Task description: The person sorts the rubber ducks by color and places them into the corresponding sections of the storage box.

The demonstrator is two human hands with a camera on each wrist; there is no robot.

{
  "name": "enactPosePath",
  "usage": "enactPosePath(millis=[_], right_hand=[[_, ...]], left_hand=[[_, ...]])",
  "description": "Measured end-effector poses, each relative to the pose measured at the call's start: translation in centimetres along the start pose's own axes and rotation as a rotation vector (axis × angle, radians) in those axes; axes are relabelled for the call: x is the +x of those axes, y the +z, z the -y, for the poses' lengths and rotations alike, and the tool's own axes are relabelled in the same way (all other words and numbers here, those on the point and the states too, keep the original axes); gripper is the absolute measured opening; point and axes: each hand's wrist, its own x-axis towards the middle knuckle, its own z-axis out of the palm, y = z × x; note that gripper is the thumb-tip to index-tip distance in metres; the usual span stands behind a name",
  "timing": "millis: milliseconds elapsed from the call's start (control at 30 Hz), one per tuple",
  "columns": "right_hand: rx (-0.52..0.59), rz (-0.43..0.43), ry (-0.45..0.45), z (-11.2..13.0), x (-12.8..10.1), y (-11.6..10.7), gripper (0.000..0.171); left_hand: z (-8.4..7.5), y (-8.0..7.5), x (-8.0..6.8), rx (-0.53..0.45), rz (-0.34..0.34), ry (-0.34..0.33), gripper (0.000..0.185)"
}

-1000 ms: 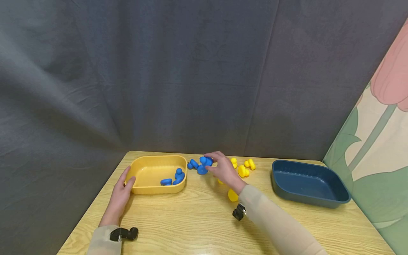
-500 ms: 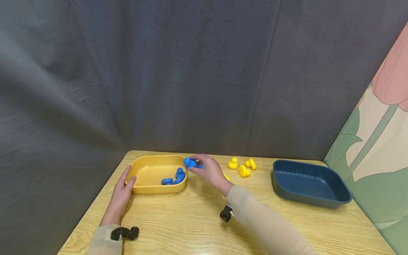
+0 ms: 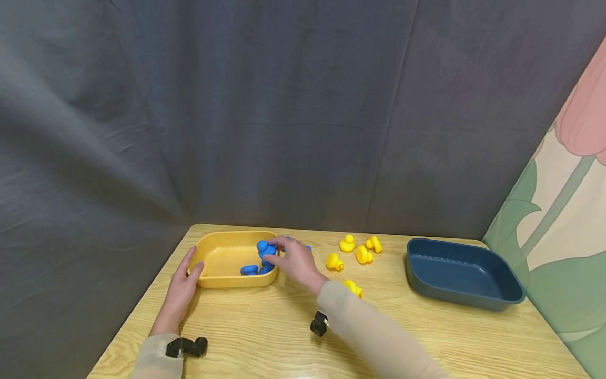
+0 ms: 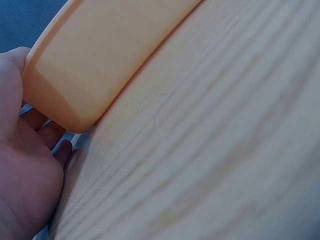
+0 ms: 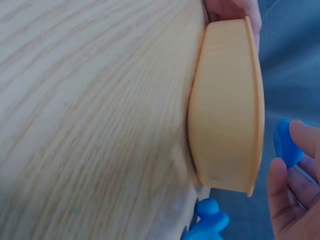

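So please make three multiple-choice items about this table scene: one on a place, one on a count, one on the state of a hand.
1. Where is the blue duck that the right hand holds?
A. over the yellow tray
B. inside the dark blue tray
C. on the bare table

2. How many yellow ducks lie on the table?
A. two
B. five
C. eight

3. What does the left hand do?
A. pinches a yellow duck
B. rests against the yellow tray's left end
C. hangs off the table

Key: 1 A, the fingers pinch it above the tray's right end. 2 B, five show between the trays. 3 B, the thumb touches the rim.
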Motion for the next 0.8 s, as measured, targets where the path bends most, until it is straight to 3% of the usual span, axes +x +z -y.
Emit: enactPosePath(millis=[400, 667, 800], right_hand=[[-0.098, -0.004, 0.029, -0.1, 0.2, 1.7, 0.044], [-0.059, -0.04, 0.051, -1.2, 0.2, 0.6, 0.047], [-0.096, -0.074, 0.081, -2.1, 0.2, -0.3, 0.048]], left_hand=[[0.1, 0.1, 0.1, 0.003, -0.001, -0.012, 0.075], [0.0, 0.1, 0.1, 0.004, -0.002, -0.01, 0.075], [0.1, 0.0, 0.1, 0.002, -0.003, -0.008, 0.074]])
